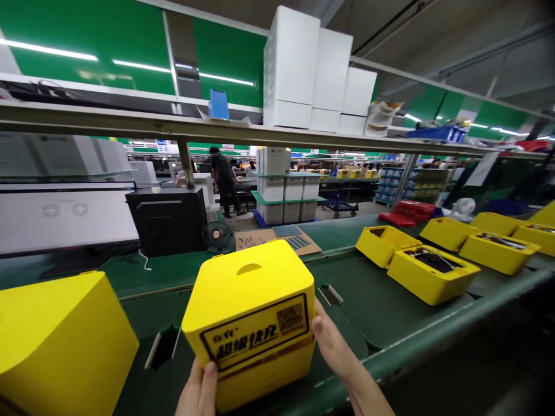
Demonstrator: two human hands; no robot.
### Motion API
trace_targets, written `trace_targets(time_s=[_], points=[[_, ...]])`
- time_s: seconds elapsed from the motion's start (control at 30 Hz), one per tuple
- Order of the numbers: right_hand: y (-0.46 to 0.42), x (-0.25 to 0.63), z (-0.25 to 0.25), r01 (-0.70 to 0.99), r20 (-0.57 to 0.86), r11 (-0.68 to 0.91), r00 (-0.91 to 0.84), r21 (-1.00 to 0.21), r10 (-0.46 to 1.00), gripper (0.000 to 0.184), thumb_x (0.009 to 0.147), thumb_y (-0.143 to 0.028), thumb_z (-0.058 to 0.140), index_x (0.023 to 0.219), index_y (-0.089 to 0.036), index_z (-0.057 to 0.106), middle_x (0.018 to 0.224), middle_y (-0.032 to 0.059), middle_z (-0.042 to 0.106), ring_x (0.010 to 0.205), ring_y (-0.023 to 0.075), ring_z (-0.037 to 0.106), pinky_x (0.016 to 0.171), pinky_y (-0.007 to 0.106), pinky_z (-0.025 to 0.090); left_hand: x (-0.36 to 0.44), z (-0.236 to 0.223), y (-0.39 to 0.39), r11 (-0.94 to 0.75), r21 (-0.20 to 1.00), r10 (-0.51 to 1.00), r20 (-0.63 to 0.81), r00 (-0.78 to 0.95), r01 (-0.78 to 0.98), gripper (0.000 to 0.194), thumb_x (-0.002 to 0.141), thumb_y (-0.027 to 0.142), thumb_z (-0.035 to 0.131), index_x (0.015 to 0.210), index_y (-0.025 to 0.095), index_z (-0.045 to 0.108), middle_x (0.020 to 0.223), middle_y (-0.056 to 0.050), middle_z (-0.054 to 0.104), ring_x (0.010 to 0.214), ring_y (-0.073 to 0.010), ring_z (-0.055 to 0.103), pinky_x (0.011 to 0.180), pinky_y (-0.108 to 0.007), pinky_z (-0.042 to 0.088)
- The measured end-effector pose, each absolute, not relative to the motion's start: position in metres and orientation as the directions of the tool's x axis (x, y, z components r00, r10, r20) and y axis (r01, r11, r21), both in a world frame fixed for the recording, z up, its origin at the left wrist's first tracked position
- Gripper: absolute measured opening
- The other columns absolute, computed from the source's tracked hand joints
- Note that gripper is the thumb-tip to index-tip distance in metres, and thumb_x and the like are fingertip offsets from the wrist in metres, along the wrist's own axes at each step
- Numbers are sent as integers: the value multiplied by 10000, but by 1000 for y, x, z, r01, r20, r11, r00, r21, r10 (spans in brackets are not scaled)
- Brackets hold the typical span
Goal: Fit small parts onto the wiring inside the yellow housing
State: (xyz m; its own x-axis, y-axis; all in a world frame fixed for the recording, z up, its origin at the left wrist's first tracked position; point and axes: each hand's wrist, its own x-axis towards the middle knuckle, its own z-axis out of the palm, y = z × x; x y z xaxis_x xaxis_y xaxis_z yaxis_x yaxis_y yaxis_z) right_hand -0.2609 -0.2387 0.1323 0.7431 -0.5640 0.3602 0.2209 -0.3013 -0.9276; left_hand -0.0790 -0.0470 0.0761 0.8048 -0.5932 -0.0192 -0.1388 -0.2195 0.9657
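I hold a closed yellow box (251, 300) with a black printed label and a QR code on its near face, low in the middle of the view above the green belt (381, 312). My left hand (199, 390) grips its lower left corner, thumb on the label face. My right hand (332, 341) presses against its right side, thumb on the front edge. Both hands are closed on the box.
A second closed yellow box (56, 346) fills the lower left. Several open yellow boxes (431, 271) with dark contents lie along the belt at right. A black case (167, 219) and small fan (217, 236) stand behind. White cartons (318, 75) sit on the overhead shelf. A person (225, 179) stands far off.
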Motion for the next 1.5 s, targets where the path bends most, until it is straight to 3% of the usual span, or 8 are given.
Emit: trace_targets(time_s=[0.13, 0.3, 0.5, 0.63, 0.83, 1.0, 1.33, 1.5], points=[[-255, -245, 160, 232, 391, -345, 760, -910, -520, 740, 872, -593, 346, 1488, -263, 101, 1540, 78, 301, 1392, 275, 329, 1135, 441, 371, -66, 121, -55, -85, 970, -624, 127, 771, -228, 779, 819, 735, 281, 1410, 228, 322, 1409, -57, 487, 1330, -272, 403, 1065, -387, 424], [-286, -222, 180, 255, 428, -383, 761, -888, -487, 737, 872, -587, 344, 1487, -260, 102, 1554, 57, 279, 1416, 266, 287, 1170, 444, 306, -19, 151, -81, 18, 919, -615, 320, 721, -393, 794, 795, 761, 334, 1415, 265, 360, 1477, -13, 403, 1394, -271, 291, 1203, -409, 168], [-330, -184, 198, 228, 488, -509, 739, -830, -465, 719, 863, -607, 335, 1474, -258, 188, 1553, 30, 284, 1438, 255, 234, 1204, 436, 219, 61, 160, -127, -4, 855, -636, 399, 661, -519, 712, 859, 686, 306, 1388, 220, 409, 1410, -55, 485, 1347, -248, 369, 1150, -351, 258], [-360, -151, 201, 242, 477, -489, 761, -838, -441, 680, 887, -587, 299, 1470, -250, 201, 1542, 30, 312, 1426, 233, 267, 1198, 416, 231, 91, 175, -159, -249, 742, -659, 341, 671, -622, 576, 897, 606, 314, 1320, 246, 468, 1117, -63, 662, 1049, -260, 590, 830, -305, 444], [-392, -121, 188, 199, 443, -502, 785, -842, -433, 669, 890, -583, 311, 1463, -248, 231, 1554, 34, 280, 1425, 214, 270, 1211, 398, 181, 115, 180, -196, -492, 562, -642, 282, 713, -665, 316, 908, 423, 327, 925, 221, 570, 778, -72, 657, 740, -262, 597, 592, -279, 317], [-413, -112, 174, 156, 363, -427, 808, -891, -464, 603, 916, -543, 314, 1431, -231, 327, 1515, 57, 358, 1399, 226, 327, 1194, 421, 243, 136, 171, -214, -570, 474, -680, 186, 709, -671, 319, 881, 376, 279, 820, 204, 540, 883, -134, 679, 846, -324, 609, 605, -310, 309], [-450, -101, 114, 50, 170, -248, 853, -967, -493, 541, 920, -532, 352, 1357, -228, 445, 1411, 111, 504, 1259, 237, 513, 1049, 448, 440, 170, 143, -234, -560, 461, -785, -31, 618, -688, 359, 862, 349, 280, 740, 162, 561, 865, -177, 684, 822, -293, 634, 643, -328, 380], [-484, -98, 87, -95, 41, -232, 854, -968, -519, 543, 908, -543, 359, 1282, -178, 506, 1160, 148, 675, 989, 219, 668, 890, 434, 527, 154, 148, -203, -605, 443, -736, 7, 677, -662, 525, 906, 448, 241, 1244, 164, 526, 1240, -146, 609, 1136, -314, 555, 916, -417, 419]])
